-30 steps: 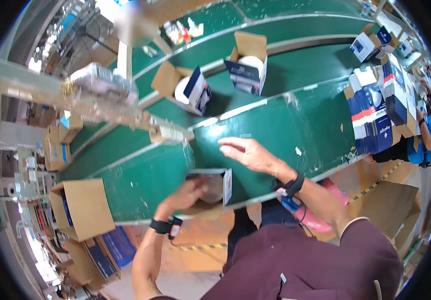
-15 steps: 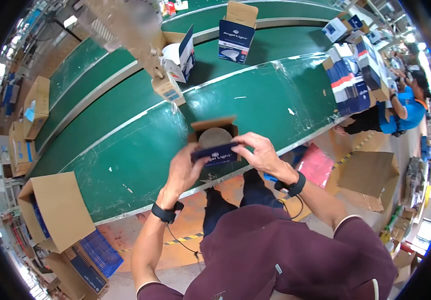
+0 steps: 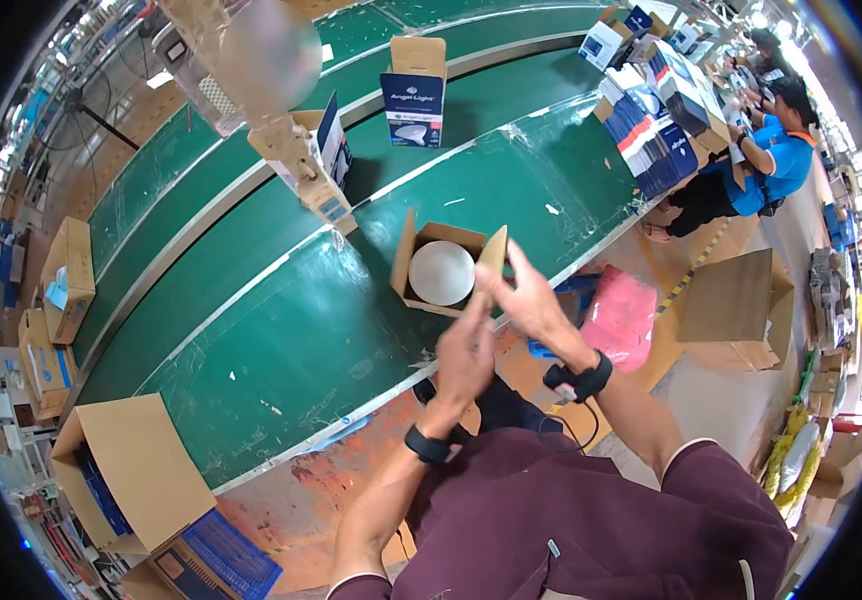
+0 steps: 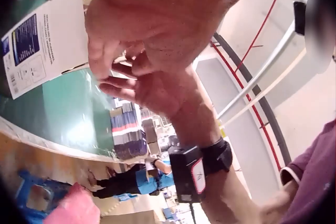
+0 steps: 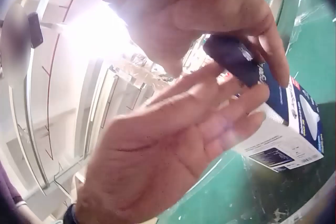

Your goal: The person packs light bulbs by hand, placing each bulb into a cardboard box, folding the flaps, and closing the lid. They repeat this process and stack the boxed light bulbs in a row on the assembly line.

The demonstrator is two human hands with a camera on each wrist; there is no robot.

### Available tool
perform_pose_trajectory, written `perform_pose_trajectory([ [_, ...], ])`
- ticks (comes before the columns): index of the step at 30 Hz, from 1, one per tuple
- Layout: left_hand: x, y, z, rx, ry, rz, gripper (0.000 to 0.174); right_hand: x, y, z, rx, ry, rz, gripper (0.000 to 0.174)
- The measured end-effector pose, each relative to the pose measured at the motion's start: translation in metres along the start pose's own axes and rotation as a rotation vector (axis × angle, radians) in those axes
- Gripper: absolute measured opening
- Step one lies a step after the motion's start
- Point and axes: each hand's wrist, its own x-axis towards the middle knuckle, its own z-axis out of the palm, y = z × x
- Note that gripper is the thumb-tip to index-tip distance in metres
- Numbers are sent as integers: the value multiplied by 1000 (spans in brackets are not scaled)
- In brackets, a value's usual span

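An upright carton (image 3: 404, 262) stands on the green bench near its front edge, top flaps raised, with a round white lamp (image 3: 442, 273) inside. Thumb and fingers of my right hand (image 3: 534, 308) pinch the right-hand flap (image 3: 495, 246), whose printed face is dark blue in the right wrist view. Close against that flap, my left hand (image 3: 467, 352) has its fingers extended and overlapping the right fingertips. White and blue printed sides of the carton (image 5: 286, 134) show in the right wrist view. The left wrist view also shows a white printed side (image 4: 44, 40).
Two more open cartons, one blue (image 3: 414, 105) and one half behind a post (image 3: 296, 165), stand across the bench. Flattened cartons (image 3: 646, 140) are stacked at the right, near a person in blue (image 3: 786, 170). A large brown box (image 3: 141, 470) sits at lower left.
The carton has turned, so its blue front flap now faces right. My left hand has moved rightward from its left side to the flap beside my right hand.
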Motion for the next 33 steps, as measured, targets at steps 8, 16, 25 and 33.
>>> perform_pose_trajectory([
  [8,29,24,-72,176,289,-114,49,94,24,-62,-30,-396,-264,38],
  [16,100,-8,-47,644,-106,173,27,102,-10,-83,127,-95,-459,53],
  [25,127,18,-34,308,-602,-115,54,96,92,-36,-92,-210,-380,79],
  [33,165,-29,-27,-562,-538,-817,88,94,104,-29,-26,-245,-261,77],
])
